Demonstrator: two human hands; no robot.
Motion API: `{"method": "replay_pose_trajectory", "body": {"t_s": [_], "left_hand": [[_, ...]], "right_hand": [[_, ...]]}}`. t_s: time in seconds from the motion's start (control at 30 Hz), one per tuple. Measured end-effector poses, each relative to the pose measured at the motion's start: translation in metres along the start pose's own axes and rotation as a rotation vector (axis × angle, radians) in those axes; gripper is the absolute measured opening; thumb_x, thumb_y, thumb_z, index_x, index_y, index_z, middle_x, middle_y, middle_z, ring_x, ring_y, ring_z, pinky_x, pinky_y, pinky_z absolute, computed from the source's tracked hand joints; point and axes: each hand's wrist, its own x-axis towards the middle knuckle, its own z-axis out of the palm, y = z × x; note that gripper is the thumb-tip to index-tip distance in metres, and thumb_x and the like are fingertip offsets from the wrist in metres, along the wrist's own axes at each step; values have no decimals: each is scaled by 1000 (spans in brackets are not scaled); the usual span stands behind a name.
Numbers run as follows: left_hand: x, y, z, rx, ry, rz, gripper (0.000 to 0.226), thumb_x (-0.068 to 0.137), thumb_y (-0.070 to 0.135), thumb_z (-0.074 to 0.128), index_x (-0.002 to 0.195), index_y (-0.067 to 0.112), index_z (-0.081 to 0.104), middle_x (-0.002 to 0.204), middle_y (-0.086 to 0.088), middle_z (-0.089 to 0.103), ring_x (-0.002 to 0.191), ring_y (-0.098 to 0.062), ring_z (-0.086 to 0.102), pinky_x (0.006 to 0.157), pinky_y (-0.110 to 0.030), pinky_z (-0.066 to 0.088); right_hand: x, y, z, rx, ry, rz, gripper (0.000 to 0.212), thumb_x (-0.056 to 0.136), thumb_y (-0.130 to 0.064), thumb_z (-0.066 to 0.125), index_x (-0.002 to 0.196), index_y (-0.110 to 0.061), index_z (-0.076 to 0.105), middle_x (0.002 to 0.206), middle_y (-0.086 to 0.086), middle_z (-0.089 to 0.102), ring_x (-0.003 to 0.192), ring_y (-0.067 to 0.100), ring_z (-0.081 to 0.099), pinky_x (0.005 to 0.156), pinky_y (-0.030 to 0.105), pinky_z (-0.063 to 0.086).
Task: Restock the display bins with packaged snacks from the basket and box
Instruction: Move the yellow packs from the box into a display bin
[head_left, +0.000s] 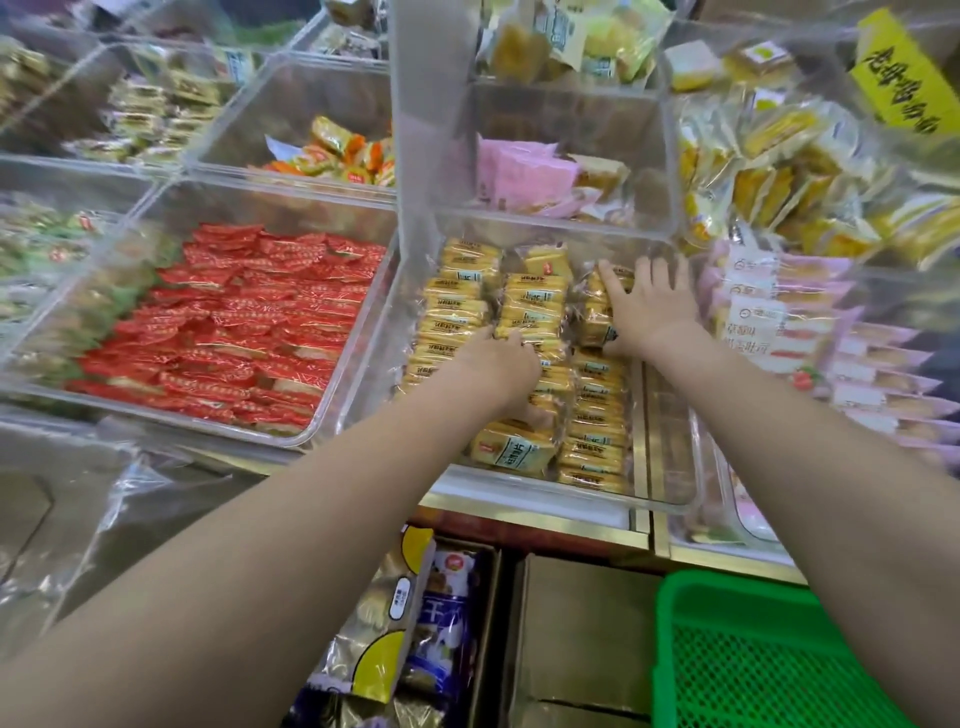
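Yellow packets of wafer-like snacks (524, 332) stand in rows inside the clear acrylic bin (670, 467) at the centre of the display, and both hands are down among them. The left hand (498, 366) sits on the middle row with its fingers curled over the top of the packets; whether it truly grips one or only presses the row I cannot tell, since the fingertips are hidden behind the wrappers. The right hand (649, 306) lies flatter, fingers spread and fairly straight, pushing against a small stack at the back right of the bin with the thumb hooked under its near edge.

The green basket (727, 649) waits below at the lower right, and the cardboard box (571, 623) sits just beside it, under the counter edge.

The risks here look modest but real. The rows stand on edge and lean on each other, so a hard sideways push from either hand could topple a whole line. The right part of the bin is bare at the front, and packets pushed that way would slump into the gap. Squeezing could crack the brittle contents. The red packets (223, 322) next door stay behind their own wall.
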Motion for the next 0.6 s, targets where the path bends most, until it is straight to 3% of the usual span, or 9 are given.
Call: {"method": "replay_pose_trajectory", "body": {"t_s": [0.07,0.17,0.3,0.43,0.6], "left_hand": [[1,0,2,-8,12,-2,83,88,62,35,145,2,25,154,-17,18,143,-28,17,117,-45,11],[-6,-6,10,-89,122,9,73,90,59,38,139,4,36,146,-14,36,135,-27,35,116,-45,17],[-39,-33,27,-332,513,-12,46,95,36,43,132,10,46,139,-9,44,126,-24,43,108,-39,27],[-96,-81,65,-452,795,-13,37,81,18,46,113,4,61,114,-13,60,98,-32,60,83,-42,44],[-177,-156,126,-505,779,-165,54,70,26,31,106,1,62,104,-17,60,90,-35,62,74,-44,47]], "right_hand": [[1,-10,1,-17,-26,57,99,86,-50,58,150,-20,-11,155,23,2,143,39,3,114,57,-1],[-6,-19,-6,31,-75,106,97,90,-45,56,149,-19,-16,156,20,-11,144,40,-4,111,60,-4],[-38,-38,-44,201,95,125,88,86,-26,61,151,-14,2,156,20,-3,144,38,-1,114,58,-3],[-87,-108,-100,444,250,-48,66,87,-24,59,143,-10,26,154,21,5,144,36,0,115,50,-1],[-119,-241,-148,585,283,-380,60,86,-19,55,141,-9,34,148,19,24,138,32,20,114,39,17]]}}
